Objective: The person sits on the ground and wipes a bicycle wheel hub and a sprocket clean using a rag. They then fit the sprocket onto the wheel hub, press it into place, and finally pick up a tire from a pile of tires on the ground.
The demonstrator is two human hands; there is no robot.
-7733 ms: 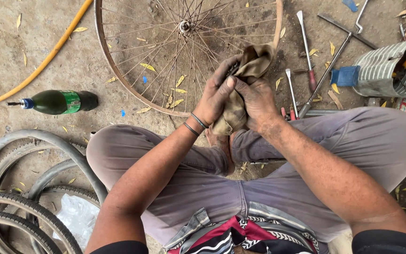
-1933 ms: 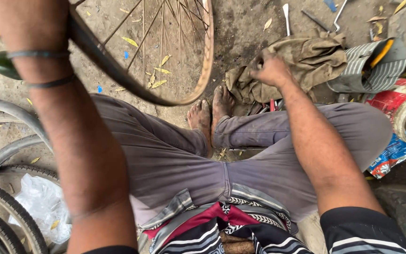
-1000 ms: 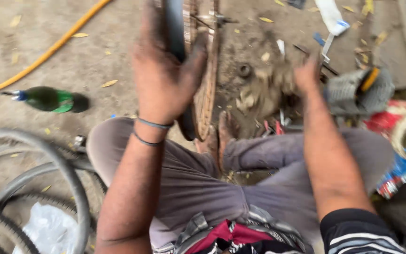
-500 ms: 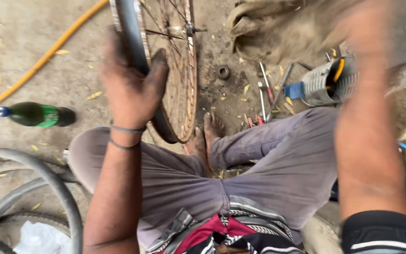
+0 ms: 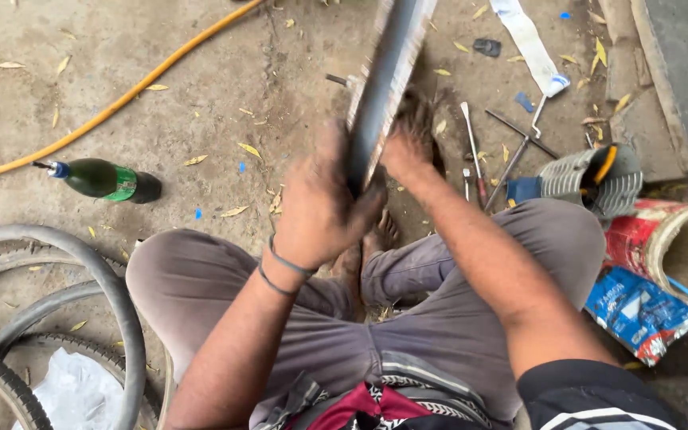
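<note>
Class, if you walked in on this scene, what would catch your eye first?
The bicycle wheel rim, stood edge-on at top centre, gripped by the left hand with the right hand beside it. At left, a green glass bottle lies on the ground below a yellow hose; tyres lie at lower left.

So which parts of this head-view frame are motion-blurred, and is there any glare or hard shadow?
Head view: the wheel rim and both hands, left hand and right hand, are smeared by motion; the green bottle and tools stay sharp; light is soft and even, no glare.
</note>
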